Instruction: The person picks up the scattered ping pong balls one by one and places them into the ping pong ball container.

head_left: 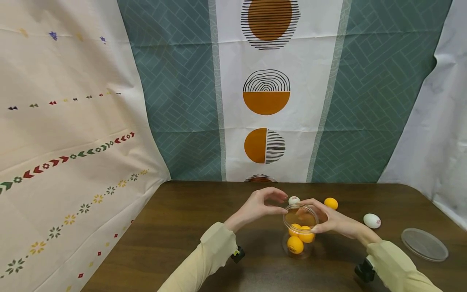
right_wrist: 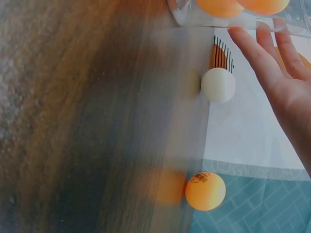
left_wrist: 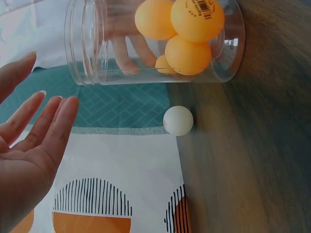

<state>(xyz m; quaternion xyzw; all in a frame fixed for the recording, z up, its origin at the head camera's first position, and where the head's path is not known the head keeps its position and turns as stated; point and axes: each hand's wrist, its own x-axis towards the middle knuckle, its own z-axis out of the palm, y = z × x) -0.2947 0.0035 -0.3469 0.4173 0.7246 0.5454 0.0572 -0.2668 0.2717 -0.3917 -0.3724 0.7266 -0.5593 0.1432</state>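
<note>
A clear plastic jar [head_left: 300, 221] stands upright on the table, with several orange ping-pong balls [head_left: 295, 245] inside. My right hand [head_left: 333, 221] grips the jar near its top, thumb in front and fingers behind; in the right wrist view its fingers [right_wrist: 252, 51] lie against the jar wall. To the left of the rim is my left hand [head_left: 260, 205], fingers and thumb spread apart. The left wrist view shows that hand [left_wrist: 31, 141] holding nothing, with a gap between it and the jar [left_wrist: 92, 43].
Behind the jar sits a white ball [head_left: 294, 200]. An orange ball [head_left: 330, 203] and another white ball [head_left: 372, 221] lie to the right on the wooden table [head_left: 164, 231]. A round clear lid [head_left: 425, 244] rests near the right edge. Cloth [head_left: 182, 101] hangs behind the table.
</note>
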